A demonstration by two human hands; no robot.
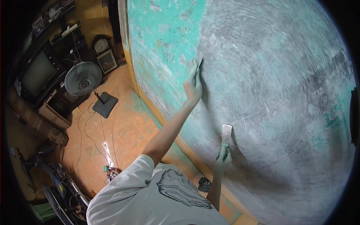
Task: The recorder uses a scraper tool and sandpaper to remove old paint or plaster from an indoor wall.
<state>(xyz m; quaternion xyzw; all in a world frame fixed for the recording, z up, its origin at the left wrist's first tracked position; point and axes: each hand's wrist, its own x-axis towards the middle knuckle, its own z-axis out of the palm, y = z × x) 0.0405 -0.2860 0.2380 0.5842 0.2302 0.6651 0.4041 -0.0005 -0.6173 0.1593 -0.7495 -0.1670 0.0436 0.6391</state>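
A wall with turquoise paint (168,25) on its left part and a grey, scratched surface (261,70) on its right fills much of the view. Raised at the border between the two is my left hand (193,84), dusty and slightly blurred. It grips a thin flat blade-like tool (200,63), seen nearly edge-on against the wall; its handle is hidden. Lower down, my right hand (223,157) holds a putty knife (226,134) by its green-smeared handle, the broad metal blade pointing up. Whether that blade touches the wall I cannot tell.
On the tiled floor (126,132) to the left stand a pedestal fan (83,79), a television (39,71) and a clock (101,45). A motorcycle (73,185) is at lower left. Cords run near a power tool (113,172). A black crumpled thing (204,184) lies by the wall's base.
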